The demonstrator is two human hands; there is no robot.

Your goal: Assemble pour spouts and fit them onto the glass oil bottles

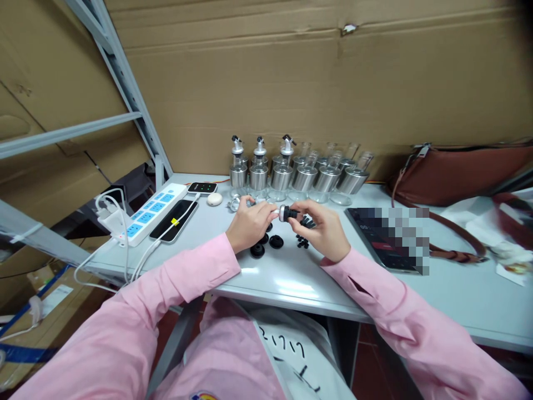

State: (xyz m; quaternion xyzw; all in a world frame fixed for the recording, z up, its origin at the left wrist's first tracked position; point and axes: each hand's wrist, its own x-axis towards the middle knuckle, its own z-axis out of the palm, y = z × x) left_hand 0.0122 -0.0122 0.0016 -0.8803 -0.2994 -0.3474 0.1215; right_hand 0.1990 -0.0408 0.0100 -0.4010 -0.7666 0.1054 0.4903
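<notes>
My left hand (pixel 252 223) pinches the silver end of a bottle pourer top (pixel 283 213), held level above the table. On its other side my right hand (pixel 318 226) has its fingers around the black ribbed stopper end. Below the hands lie several round black plastic caps (pixel 276 241) and a scatter of small black pieces (pixel 302 242). Just behind my left hand, partly covered, is another silver pourer part (pixel 234 204). Glass bottles with steel sleeves (pixel 305 179) stand in rows at the back; three front ones carry silver pourer tops (pixel 260 146).
To the left are a power strip (pixel 152 214) with plugged cables, a phone (pixel 174 221), a small black-screened device (pixel 202 189) and a round white case (pixel 214 199). A tablet (pixel 381 239) lies right, near a brown bag (pixel 466 173). Cardboard (pixel 291 83) stands behind the table.
</notes>
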